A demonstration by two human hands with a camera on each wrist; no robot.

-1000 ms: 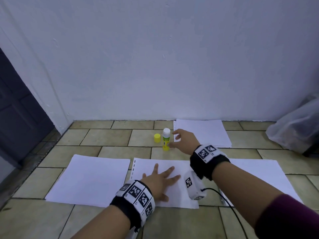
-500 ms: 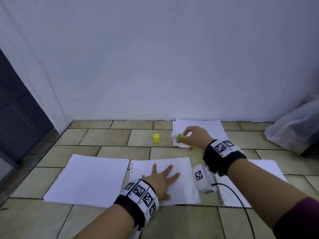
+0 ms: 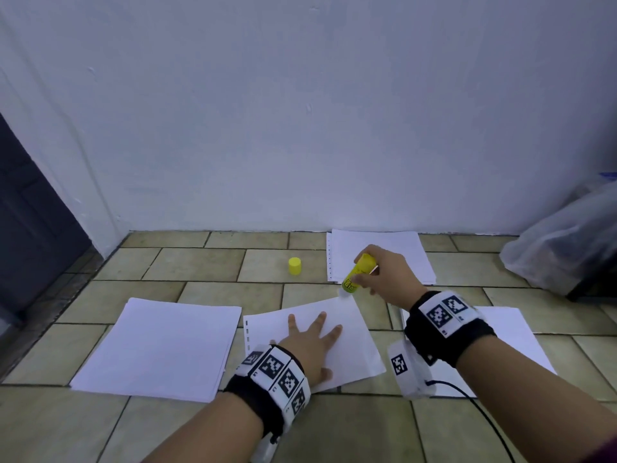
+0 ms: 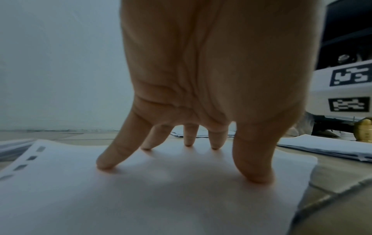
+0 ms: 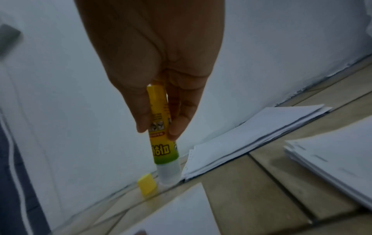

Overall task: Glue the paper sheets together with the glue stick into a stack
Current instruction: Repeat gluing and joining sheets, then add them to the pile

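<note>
My left hand (image 3: 310, 339) lies flat with spread fingers (image 4: 112, 159) pressing on the middle paper sheet (image 3: 354, 345) on the tiled floor. My right hand (image 3: 384, 275) grips the uncapped yellow glue stick (image 3: 355, 274) (image 5: 161, 136), tilted with its white tip pointing down at the far right corner of that sheet. The stick's yellow cap (image 3: 295, 265) (image 5: 147, 183) stands on the floor to the left of the stick. More white paper lies in a stack at left (image 3: 160, 345), another near the wall (image 3: 380, 255), and one at right (image 3: 507, 342).
A white wall (image 3: 300, 111) rises just beyond the far stack. A clear plastic bag (image 3: 564, 245) slumps at the right edge. A dark door (image 3: 30, 202) stands at left. A black cable (image 3: 484, 412) trails from my right wrist over the tiles.
My right hand lifted the glue stick from where it stood on the floor, turned it tip down and brought it toward the middle sheet's far right corner. The left hand stayed pressed on the sheet.
</note>
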